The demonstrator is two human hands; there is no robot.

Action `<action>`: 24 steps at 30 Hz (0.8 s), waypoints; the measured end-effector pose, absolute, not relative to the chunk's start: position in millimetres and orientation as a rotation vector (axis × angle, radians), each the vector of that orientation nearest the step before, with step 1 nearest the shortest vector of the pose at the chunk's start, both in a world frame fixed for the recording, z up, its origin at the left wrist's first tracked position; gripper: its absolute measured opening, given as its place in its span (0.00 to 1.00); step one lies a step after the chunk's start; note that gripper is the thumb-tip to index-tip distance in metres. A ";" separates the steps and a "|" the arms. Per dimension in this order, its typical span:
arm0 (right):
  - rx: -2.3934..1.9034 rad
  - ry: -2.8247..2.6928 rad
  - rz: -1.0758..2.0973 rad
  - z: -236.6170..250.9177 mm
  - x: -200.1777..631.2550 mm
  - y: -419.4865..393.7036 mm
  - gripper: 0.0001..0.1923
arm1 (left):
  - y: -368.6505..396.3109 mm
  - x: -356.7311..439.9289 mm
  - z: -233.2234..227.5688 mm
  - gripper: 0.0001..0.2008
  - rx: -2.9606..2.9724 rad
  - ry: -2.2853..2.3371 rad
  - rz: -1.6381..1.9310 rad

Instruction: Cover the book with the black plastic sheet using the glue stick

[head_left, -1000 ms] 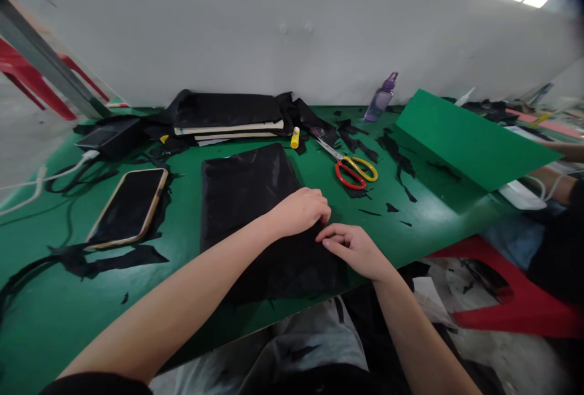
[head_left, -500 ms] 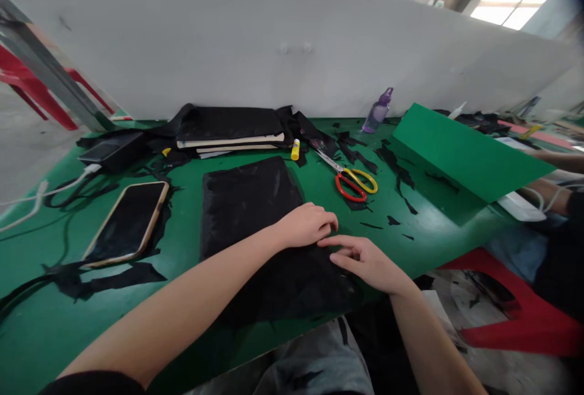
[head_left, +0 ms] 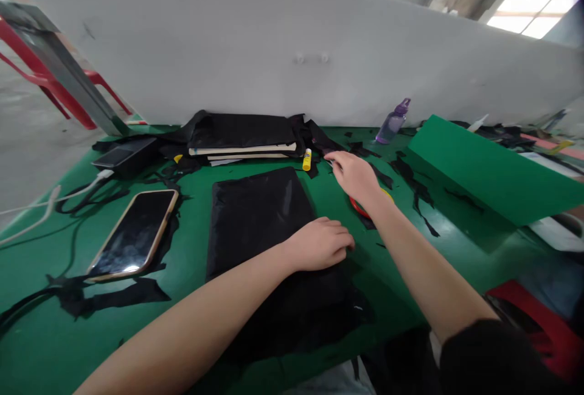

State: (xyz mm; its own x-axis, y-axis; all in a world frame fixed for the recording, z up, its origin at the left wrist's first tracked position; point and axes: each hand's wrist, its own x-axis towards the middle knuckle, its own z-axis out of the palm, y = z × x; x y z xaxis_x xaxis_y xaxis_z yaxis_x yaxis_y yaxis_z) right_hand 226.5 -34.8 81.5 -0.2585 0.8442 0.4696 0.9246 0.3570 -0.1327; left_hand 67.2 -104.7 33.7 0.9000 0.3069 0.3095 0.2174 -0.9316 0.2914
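While the left hand (head_left: 322,243) rests loosely curled on the black cloth (head_left: 262,218) at the near middle, the right hand (head_left: 353,173), fingers open and empty, hovers over the scissors (head_left: 360,207) farther right; a careless grab there risks touching the blades.

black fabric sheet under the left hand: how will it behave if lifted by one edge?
Likely floppy: the black fabric sheet lies flat on the green table, and its near end seems to drape over the table edge. Probably light and a bit slick, given its sheen. The left hand pressing on it suggests it shifts easily.
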 end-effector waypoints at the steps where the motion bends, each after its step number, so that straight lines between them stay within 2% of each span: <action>1: -1.559 -2.189 -0.285 74.2 221.9 -15.4 0.18 | -104.1 66.2 34.1 0.09 2.849 0.423 0.544; 5: -1.440 -2.542 -0.491 47.9 208.1 41.9 0.21 | -99.8 60.4 38.4 0.10 2.957 0.654 0.611; 10: -1.250 -2.770 -0.696 36.4 198.1 70.7 0.15 | -79.9 44.5 50.8 0.09 2.855 1.188 0.587; 16: -1.225 -2.701 -0.714 35.6 202.8 75.4 0.17 | -38.5 19.8 36.8 0.29 2.683 1.435 0.412; 24: -1.308 -2.311 -0.504 50.9 213.2 34.7 0.16 | -24.9 13.6 3.2 0.31 2.677 1.491 0.325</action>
State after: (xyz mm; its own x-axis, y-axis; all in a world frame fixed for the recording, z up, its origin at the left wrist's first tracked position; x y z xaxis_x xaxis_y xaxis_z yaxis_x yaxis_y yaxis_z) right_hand 213.2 34.7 50.9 -0.4590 0.7092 0.5351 0.8676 0.4876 0.0980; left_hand 13.6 -24.9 3.2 0.5098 0.8464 0.1541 0.8336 -0.5303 0.1546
